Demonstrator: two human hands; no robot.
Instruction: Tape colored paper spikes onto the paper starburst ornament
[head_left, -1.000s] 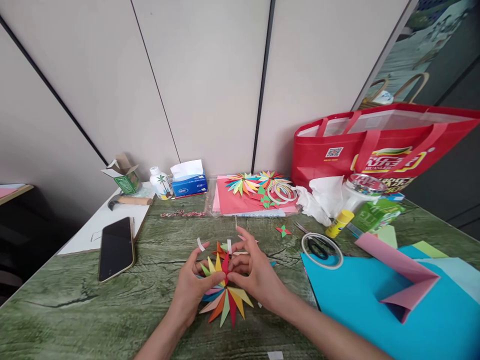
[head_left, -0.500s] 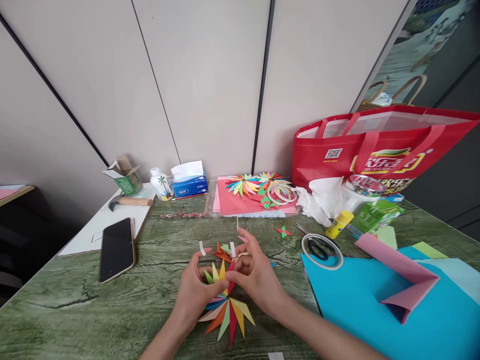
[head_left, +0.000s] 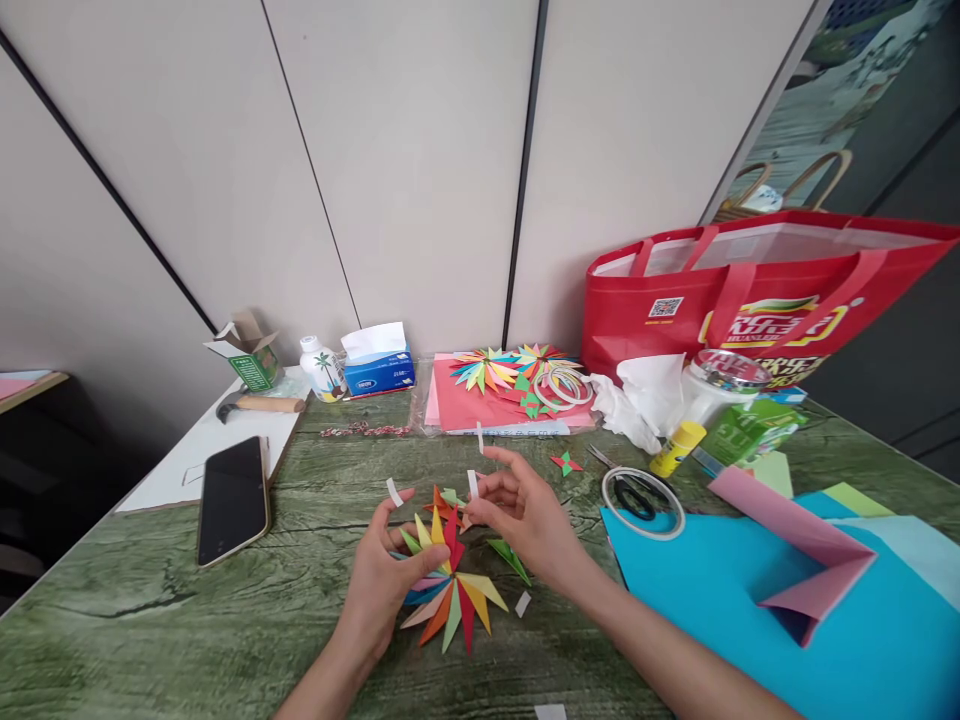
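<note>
A multicoloured paper star (head_left: 454, 598) made of pointed folded pieces lies on the green table (head_left: 150, 610) in front of me. My left hand (head_left: 382, 575) rests on its left side, fingers pressing the star down, a small white tape strip stuck to one raised fingertip. My right hand (head_left: 525, 510) hovers just above and to the right of the star, fingers spread, with white tape strips on two fingertips. A loose green folded point (head_left: 510, 556) lies beside the star under my right hand. Small orange and green pieces (head_left: 448, 497) sit just beyond the star.
A phone (head_left: 232, 497) lies at left on a white board. Blue paper sheets (head_left: 750, 610) with a folded pink sheet (head_left: 802, 550) fill the right. A tape ring with scissors (head_left: 643, 497), glue stick (head_left: 678, 447), red bag (head_left: 757, 300), tissue box (head_left: 379, 368) and finished stars (head_left: 510, 368) stand behind.
My right hand has lifted off the star and drawn back to the right, uncovering a loose green point. My left hand stays on the star, which has settled flat.
</note>
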